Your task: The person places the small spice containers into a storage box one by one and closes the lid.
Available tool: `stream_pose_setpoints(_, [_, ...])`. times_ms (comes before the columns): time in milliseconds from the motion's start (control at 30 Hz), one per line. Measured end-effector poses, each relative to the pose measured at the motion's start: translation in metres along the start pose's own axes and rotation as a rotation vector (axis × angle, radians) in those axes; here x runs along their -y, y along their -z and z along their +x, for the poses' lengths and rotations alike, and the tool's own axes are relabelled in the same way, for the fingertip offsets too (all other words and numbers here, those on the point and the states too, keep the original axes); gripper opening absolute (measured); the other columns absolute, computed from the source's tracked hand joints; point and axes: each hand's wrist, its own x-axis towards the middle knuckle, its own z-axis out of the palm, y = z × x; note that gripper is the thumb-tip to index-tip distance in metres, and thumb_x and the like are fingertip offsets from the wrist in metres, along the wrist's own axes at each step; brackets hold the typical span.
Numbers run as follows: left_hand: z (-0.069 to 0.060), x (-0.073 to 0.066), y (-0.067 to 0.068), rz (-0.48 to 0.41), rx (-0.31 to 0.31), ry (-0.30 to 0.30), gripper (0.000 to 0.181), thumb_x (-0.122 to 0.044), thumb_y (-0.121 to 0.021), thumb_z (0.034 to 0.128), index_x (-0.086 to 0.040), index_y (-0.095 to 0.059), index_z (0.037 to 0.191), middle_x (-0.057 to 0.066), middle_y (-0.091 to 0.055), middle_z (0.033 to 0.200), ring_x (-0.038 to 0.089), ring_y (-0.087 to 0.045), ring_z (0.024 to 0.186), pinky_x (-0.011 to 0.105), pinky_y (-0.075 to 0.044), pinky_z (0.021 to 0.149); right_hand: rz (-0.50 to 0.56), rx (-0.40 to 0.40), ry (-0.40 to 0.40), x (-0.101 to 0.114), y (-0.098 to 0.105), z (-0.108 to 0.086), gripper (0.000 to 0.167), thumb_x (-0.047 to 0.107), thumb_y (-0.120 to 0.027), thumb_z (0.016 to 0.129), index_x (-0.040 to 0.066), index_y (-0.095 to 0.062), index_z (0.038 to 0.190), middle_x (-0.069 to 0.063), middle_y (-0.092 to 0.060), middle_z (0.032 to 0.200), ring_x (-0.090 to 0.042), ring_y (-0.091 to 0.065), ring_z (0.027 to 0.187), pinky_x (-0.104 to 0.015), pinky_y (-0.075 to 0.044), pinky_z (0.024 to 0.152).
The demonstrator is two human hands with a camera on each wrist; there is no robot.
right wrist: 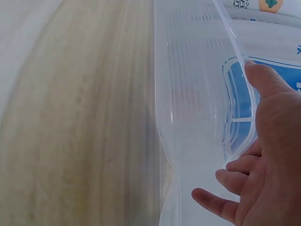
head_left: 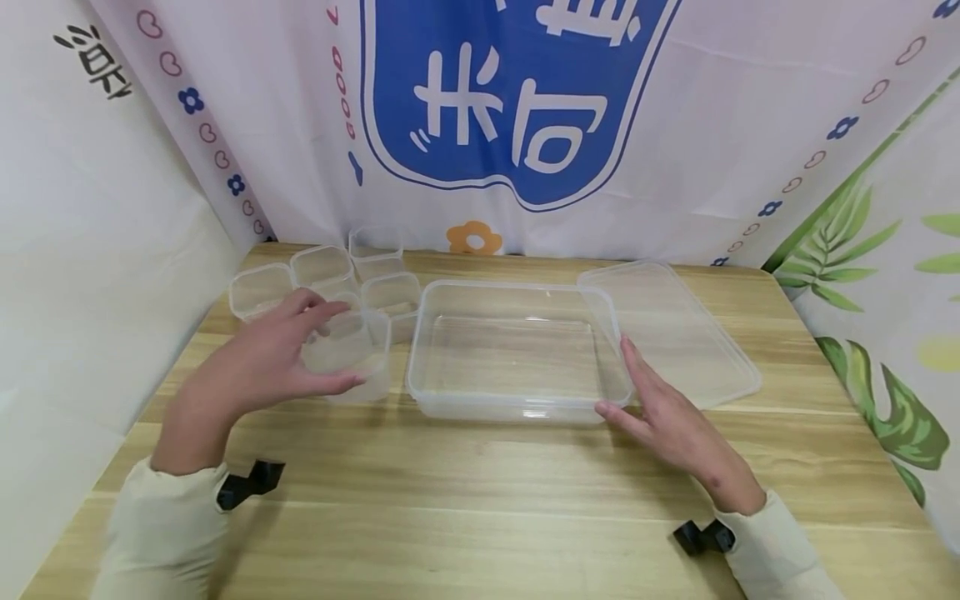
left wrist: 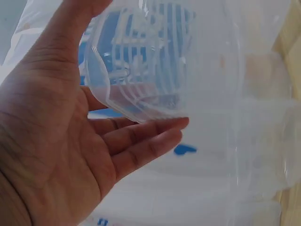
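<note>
My left hand [head_left: 251, 358] spans a small clear container [head_left: 378, 367], its thumb at the near side and fingers at the far side. The left wrist view shows that hand [left wrist: 61, 132] around the rim of the see-through container [left wrist: 141, 61], some fingers behind it. Against the right end of a large clear rectangular box [head_left: 517, 408] rests my right hand [head_left: 667, 417], thumb at the near corner and fingers along the side. In the right wrist view this hand [right wrist: 273, 136] has its thumb on the rim of the box [right wrist: 197, 94], with its lower fingers loosely extended.
Several more small clear containers [head_left: 262, 287] stand at the back left of the wooden table [head_left: 465, 517]. A flat clear lid [head_left: 682, 333] lies right of the large box, partly behind it. A printed curtain [head_left: 300, 125] hangs along the table's back edge.
</note>
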Motion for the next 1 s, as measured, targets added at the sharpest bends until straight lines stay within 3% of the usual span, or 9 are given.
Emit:
stream_pose_setpoints(233, [0.019, -0.017, -0.006, 0.036, -0.064, -0.053, 0.093, -0.065, -0.083, 0.0754, -0.003, -0.059, 0.14, 0.012, -0.053, 0.122, 0.028, -0.057, 0.091, 0.048, -0.053, 0.078, 0.016, -0.013, 0.009, -0.001, -0.001, 0.0, 0.099, 0.043, -0.064, 0.103, 0.018, 0.009, 0.165, -0.011, 0.001, 0.17, -0.039, -0.017, 0.152, -0.059, -0.022, 0.118])
stream_pose_setpoints(533, [0.044, -0.041, -0.012, 0.007, -0.041, -0.066, 0.093, -0.066, -0.082, 0.0761, -0.005, -0.058, 0.141, 0.012, -0.055, 0.115, 0.025, -0.057, 0.086, 0.041, -0.052, 0.07, 0.011, -0.018, -0.003, -0.002, -0.003, 0.0, 0.099, 0.045, -0.064, 0.102, 0.019, 0.009, 0.165, -0.013, -0.003, 0.17, -0.043, -0.022, 0.15, -0.061, -0.025, 0.117])
stream_pose_setpoints(767, [0.062, -0.054, -0.026, -0.031, -0.021, -0.065, 0.097, -0.072, -0.08, 0.0743, -0.005, -0.059, 0.141, 0.013, -0.054, 0.121, 0.026, -0.055, 0.084, 0.04, -0.051, 0.068, 0.005, -0.024, -0.002, -0.002, -0.004, 0.0, 0.098, 0.044, -0.064, 0.102, 0.02, 0.008, 0.165, -0.018, -0.007, 0.169, -0.044, -0.025, 0.148, -0.061, -0.027, 0.116])
stream_pose_setpoints(1000, [0.077, -0.066, -0.039, -0.004, 0.032, -0.089, 0.101, -0.076, -0.076, 0.0744, -0.008, -0.056, 0.146, 0.014, -0.055, 0.126, 0.026, -0.056, 0.087, 0.039, -0.052, 0.068, 0.003, -0.031, -0.005, -0.002, -0.005, -0.001, 0.097, 0.044, -0.063, 0.103, 0.018, 0.007, 0.165, -0.022, -0.011, 0.168, -0.045, -0.027, 0.148, -0.062, -0.027, 0.115])
